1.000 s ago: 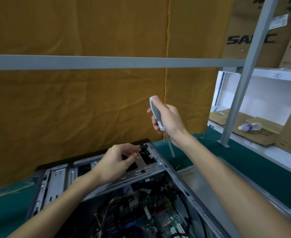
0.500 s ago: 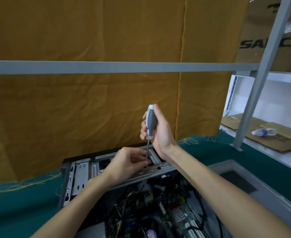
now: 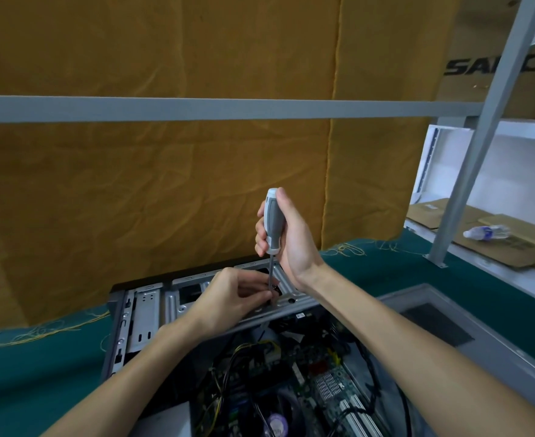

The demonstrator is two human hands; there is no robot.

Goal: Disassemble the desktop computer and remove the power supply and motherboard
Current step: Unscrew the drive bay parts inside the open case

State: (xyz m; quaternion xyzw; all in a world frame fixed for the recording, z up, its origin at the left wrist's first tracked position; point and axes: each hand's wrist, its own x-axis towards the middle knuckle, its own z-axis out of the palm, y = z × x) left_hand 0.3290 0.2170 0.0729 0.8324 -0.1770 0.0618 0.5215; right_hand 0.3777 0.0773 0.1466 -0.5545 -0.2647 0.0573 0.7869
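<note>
- Screwdriver: grey grip, white cap and collar.
- Computer case: bare silver-grey metal, black front edge.
- Motherboard: green, with yellow and black wires across it.
- Tabletop: dark teal cloth, loose yellow threads.
- Backdrop curtain: creased mustard-orange.
- Shelf frame: pale grey; brown cardboard boxes with black lettering.

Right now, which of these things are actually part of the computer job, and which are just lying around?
In use:
screwdriver, gripped by the right hand
left hand, pinching at its tip
computer case
motherboard

Lying about:
plastic bottle
flattened cardboard
detached side panel
</note>
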